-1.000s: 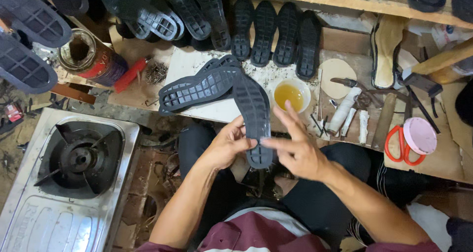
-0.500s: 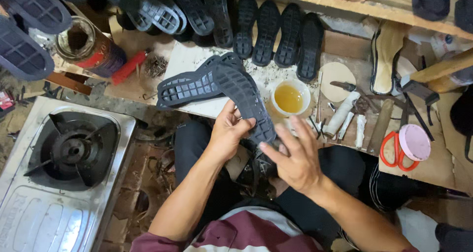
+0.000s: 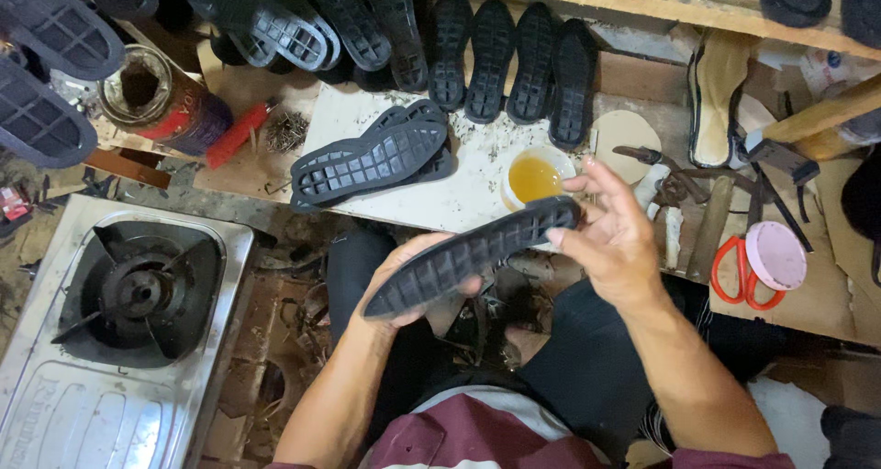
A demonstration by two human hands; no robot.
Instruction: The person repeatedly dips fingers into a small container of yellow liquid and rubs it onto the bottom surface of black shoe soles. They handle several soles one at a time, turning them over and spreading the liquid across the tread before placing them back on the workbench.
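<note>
Item: black rubber shoe sole [image 3: 473, 253], long and narrow, tread side up, moulded in a grid of small raised blocks; held level above the lap, just in front of the white bench top [image 3: 459, 203]. Left hand [image 3: 408, 281] cups it from beneath at one end, fingers closed around its edge. Right hand [image 3: 610, 235] pinches the other end, remaining fingers spread. Nearby: two matching soles [image 3: 372, 161] stacked on the bench top; small bowl of amber liquid [image 3: 535, 177] just beside the held sole's far end; red-handled scissors [image 3: 739, 272]; pink round lid [image 3: 775, 256]; gas burner [image 3: 138, 290] at left.
</note>
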